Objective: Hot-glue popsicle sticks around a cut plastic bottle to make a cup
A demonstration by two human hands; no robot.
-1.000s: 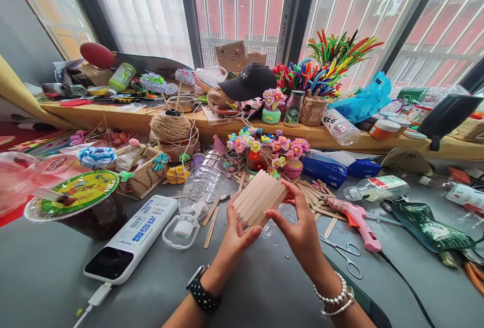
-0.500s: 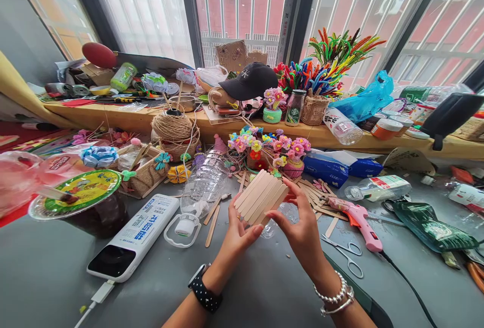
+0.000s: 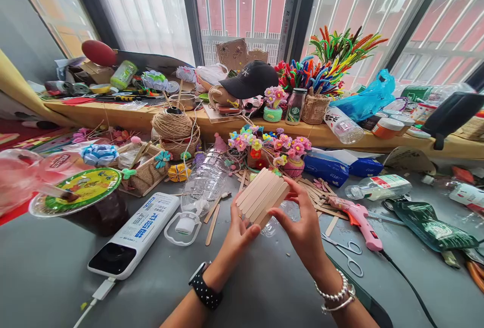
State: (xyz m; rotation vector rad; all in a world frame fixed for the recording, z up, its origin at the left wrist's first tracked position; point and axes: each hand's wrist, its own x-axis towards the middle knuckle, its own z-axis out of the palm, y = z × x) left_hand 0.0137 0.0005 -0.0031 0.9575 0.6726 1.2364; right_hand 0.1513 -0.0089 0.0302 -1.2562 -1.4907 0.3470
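A person's two bare hands hold a small panel of pale wooden sticks (image 3: 262, 196) over a grey table (image 3: 159, 297). The panel sits near the middle of the view, tilted, its rounded-end sticks lying side by side on a slant. The left hand (image 3: 237, 237), with a dotted black watch strap (image 3: 206, 287) at the wrist, grips the panel's left and lower edge, thumb along the bottom. The right hand (image 3: 298, 224), below a silver beaded bracelet (image 3: 333, 290), pinches the right side, thumb near the lower corner and fingers at the upper one; some fingertips are hidden from where I stand.

Beside the right hand lie open scissors (image 3: 346, 253) and, further right, a pink glue gun (image 3: 365, 224) with a black cord. Loose sticks (image 3: 212, 224) rest left of the left hand, near a large clear bottle (image 3: 206, 179) on its side. Further left are a white power bank (image 3: 138, 232) and a lidded cup of dark drink (image 3: 108, 212). Behind the panel, colourful crocheted flowers (image 3: 257, 144) crowd against a wooden ledge (image 3: 215, 128), which carries a black cap (image 3: 251, 82).
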